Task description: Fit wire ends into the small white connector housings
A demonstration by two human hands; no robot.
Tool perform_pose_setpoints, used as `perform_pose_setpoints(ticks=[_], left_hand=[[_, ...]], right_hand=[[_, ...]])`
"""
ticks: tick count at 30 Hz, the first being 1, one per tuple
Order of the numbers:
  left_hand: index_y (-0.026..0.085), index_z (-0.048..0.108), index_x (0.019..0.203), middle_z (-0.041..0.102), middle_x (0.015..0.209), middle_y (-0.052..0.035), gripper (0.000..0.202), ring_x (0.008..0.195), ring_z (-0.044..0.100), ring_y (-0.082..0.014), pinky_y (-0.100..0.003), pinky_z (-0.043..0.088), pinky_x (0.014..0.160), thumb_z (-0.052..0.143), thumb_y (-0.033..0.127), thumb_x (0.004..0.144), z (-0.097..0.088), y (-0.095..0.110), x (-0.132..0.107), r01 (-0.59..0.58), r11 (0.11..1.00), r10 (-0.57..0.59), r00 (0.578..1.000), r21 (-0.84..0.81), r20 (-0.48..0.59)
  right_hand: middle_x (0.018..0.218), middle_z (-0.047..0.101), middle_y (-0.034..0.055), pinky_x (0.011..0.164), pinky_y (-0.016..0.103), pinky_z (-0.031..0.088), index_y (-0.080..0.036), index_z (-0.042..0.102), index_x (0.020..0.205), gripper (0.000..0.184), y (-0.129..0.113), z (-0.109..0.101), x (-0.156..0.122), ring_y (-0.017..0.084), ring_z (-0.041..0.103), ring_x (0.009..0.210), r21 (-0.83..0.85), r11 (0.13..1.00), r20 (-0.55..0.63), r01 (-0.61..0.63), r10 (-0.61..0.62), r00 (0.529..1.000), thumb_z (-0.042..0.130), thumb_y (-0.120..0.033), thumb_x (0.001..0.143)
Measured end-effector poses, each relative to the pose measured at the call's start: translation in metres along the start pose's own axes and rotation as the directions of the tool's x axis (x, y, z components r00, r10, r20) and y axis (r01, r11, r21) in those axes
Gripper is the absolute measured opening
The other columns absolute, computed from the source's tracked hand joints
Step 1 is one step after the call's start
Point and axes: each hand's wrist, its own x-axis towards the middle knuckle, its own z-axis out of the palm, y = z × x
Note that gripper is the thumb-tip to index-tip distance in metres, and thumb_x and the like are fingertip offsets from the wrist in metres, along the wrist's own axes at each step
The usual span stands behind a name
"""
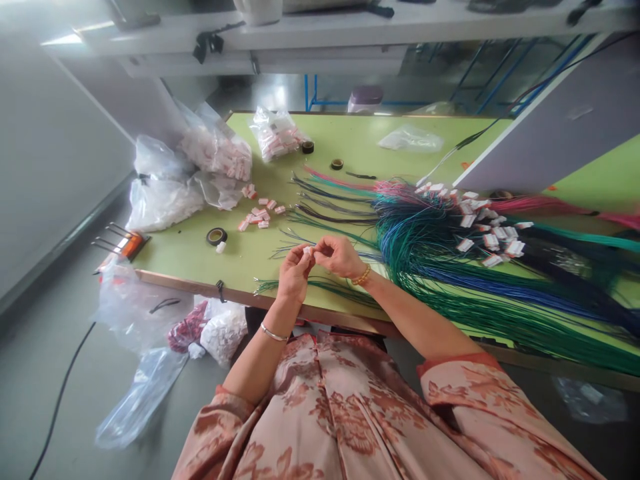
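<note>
Over the front of the green table, my left hand (294, 272) pinches a small white plastic connector (307, 251) between thumb and fingertips. My right hand (341, 257) meets it from the right, its thumb and forefinger pressed together at the connector. What the right fingertips hold is too small and covered to make out. Thin blue wires (369, 255) run beside and behind the right hand. Nearer the table edge, below both hands, lies a bunch of green wires (340, 288) with bare metal ends to the left.
Bundled coloured wires (415, 233) spread across the right side, with white-and-orange connectors (493, 233) heaped on them. Loose connectors (257, 217) and a black tape roll (217, 236) lie left. Bags of connectors (215, 150) stand behind. An orange pronged tool (133, 245) sits at the left corner.
</note>
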Motion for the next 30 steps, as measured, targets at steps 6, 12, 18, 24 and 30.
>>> perform_pose_setpoints(ticks=[6,12,18,24,30], left_hand=[[0.015,0.069,0.085,0.066,0.08,-0.0006,0.026,0.068,0.057,-0.0069,-0.024,0.046,0.075,0.083,0.019,0.064,0.001,0.0,0.004,0.012,1.0,-0.012,1.0,0.018,-0.024],[0.014,0.069,0.085,0.067,0.081,-0.0021,0.027,0.07,0.058,-0.0079,-0.024,0.046,0.074,0.083,0.019,0.063,0.002,0.005,0.008,0.016,1.0,-0.016,1.0,0.021,-0.02],[0.016,0.068,0.083,0.065,0.079,0.001,0.03,0.069,0.057,-0.006,-0.021,0.045,0.072,0.086,0.022,0.059,0.009,-0.004,0.007,0.02,0.998,-0.016,0.998,0.061,-0.058],[0.015,0.068,0.085,0.066,0.081,-0.0006,0.03,0.069,0.058,-0.0066,-0.023,0.046,0.073,0.085,0.021,0.061,0.011,-0.001,0.013,0.024,0.999,-0.022,0.999,0.046,-0.04],[0.014,0.066,0.086,0.064,0.079,-0.0008,0.026,0.067,0.056,-0.0061,-0.022,0.046,0.069,0.081,0.016,0.065,-0.002,0.001,0.023,0.091,0.996,-0.089,0.994,0.017,-0.068]], right_hand=[[0.063,0.061,-0.0006,0.054,0.021,0.036,-0.015,0.062,0.072,0.016,0.0,-0.007,0.001,0.008,0.046,0.055,-0.073,0.995,0.069,0.066,-0.061,0.996,0.057,-0.029,0.077],[0.062,0.059,-0.001,0.054,0.021,0.034,-0.016,0.06,0.072,0.017,0.002,-0.011,0.003,0.009,0.045,0.055,-0.053,0.995,0.073,0.085,-0.081,0.994,0.056,-0.031,0.079],[0.056,0.052,-0.0021,0.052,0.023,0.029,-0.017,0.053,0.064,0.017,0.004,-0.005,0.0,0.009,0.039,0.052,-0.17,0.982,0.029,0.086,-0.082,0.996,0.054,-0.029,0.077],[0.059,0.057,-0.0013,0.053,0.021,0.034,-0.016,0.058,0.068,0.016,0.005,-0.015,0.005,0.009,0.044,0.054,-0.091,0.993,0.068,0.074,-0.068,0.995,0.055,-0.03,0.076],[0.074,0.069,0.0035,0.062,0.023,0.042,-0.014,0.069,0.082,0.022,0.02,-0.058,0.064,0.012,0.057,0.063,-0.265,0.963,-0.052,-0.038,0.025,0.998,0.055,-0.03,0.082]])
